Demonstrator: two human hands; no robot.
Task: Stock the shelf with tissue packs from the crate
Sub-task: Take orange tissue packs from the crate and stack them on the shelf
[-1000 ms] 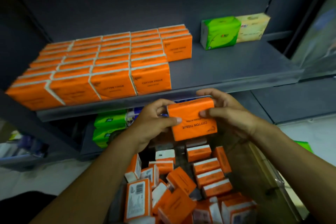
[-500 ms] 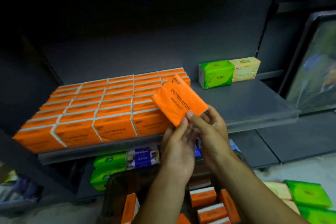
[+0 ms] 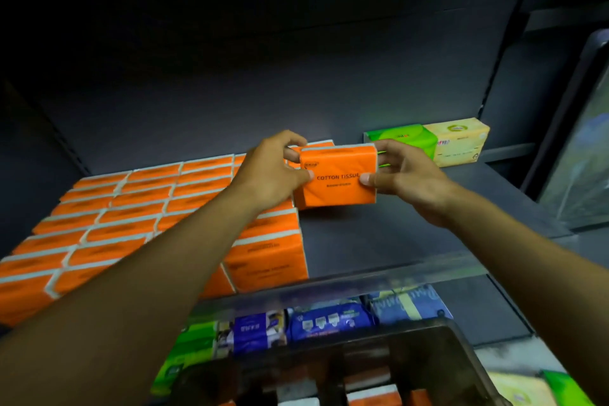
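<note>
Orange tissue pack (image 3: 339, 180), black lettering

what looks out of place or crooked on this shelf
Nothing stands out. The orange packs sit in even rows on the shelf; the held pack, between left hand and right hand, is upright and square with them.

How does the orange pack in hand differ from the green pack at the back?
The orange pack is gripped by the left hand and right hand; the green pack stands untouched. The orange pack sits by the orange rows; the green pack sits beside a yellow pack. Both are soft-wrapped tissue packs.
</note>
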